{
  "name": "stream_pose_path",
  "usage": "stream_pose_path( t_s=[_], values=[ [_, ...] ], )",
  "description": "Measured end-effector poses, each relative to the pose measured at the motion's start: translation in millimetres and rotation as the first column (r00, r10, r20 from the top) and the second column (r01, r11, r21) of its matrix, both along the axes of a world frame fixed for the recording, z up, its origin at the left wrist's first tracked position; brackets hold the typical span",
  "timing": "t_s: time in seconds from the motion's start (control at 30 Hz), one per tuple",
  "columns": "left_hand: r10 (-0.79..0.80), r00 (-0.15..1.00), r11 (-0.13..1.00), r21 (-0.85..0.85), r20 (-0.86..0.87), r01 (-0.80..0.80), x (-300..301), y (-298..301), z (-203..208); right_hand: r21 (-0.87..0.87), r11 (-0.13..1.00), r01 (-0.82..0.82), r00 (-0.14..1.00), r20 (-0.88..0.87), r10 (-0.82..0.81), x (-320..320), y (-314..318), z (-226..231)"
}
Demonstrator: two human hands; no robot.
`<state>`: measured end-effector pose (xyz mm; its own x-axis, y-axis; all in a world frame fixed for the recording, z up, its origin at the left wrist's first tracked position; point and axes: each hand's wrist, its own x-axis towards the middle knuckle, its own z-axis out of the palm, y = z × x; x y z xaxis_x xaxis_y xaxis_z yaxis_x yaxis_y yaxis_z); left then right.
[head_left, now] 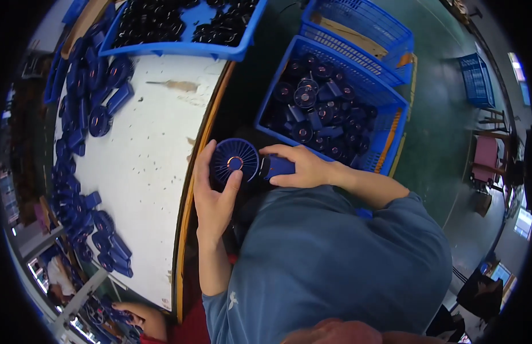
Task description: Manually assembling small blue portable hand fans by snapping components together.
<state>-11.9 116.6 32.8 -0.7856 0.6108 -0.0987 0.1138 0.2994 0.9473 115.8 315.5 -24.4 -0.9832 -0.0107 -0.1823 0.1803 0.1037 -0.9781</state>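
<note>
observed: white table (157, 132) just left of the left hand (210, 198). recorded: blue crate (383, 94) beyond the right hand (309, 166), loaded with dark blue crated fans (305, 97). noted: blue tray (174, 49) well beyond the left hand, at the table's end, with black parts (142, 26) inside. logged: blue fan heap (74, 206) well left of the left hand, along the table. found: fan (247, 157) between both hands, beside the table edge. confirmed: left hand clamped on its round cage (226, 155), thumb at the hub (234, 164); right hand clamped on its handle (282, 166). cannot tell joined from loose between cage and handle.
</note>
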Motion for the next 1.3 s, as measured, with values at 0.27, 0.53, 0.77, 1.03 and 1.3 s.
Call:
stream_pose_path(
  t_s=[0.27,0.53,0.77,1.03,1.3],
  values=[
    [0.148,0.970,0.981,0.095,0.194,-0.169,0.6,-54.5,-15.8,-0.026,0.021,0.999,0.029,0.388,-0.921,75.3,126.4,-202.2],
    [0.548,0.665,0.703,-0.152,-0.508,-0.695,-35.4,-189.0,-0.7,0.150,-0.087,0.985,-0.161,0.596,-0.787,177.2,198.9,-311.0],
    [0.341,0.449,0.369,-0.322,-0.826,-0.872,-63.5,-328.8,-23.8,0.279,0.545,0.791,0.248,0.667,-0.702,103.7,148.7,-284.6],
    [0.148,0.438,0.220,-0.402,-0.887,-0.889,-84.3,-381.9,-45.4,-0.041,0.888,0.458,0.818,0.409,-0.404,-16.0,52.2,-159.5],
    [0.122,0.388,0.236,-0.353,-0.914,-0.905,-103.3,-380.7,-41.4,0.086,0.996,-0.005,1.000,-0.029,0.007,-72.2,-49.2,-54.0]
  ],
)
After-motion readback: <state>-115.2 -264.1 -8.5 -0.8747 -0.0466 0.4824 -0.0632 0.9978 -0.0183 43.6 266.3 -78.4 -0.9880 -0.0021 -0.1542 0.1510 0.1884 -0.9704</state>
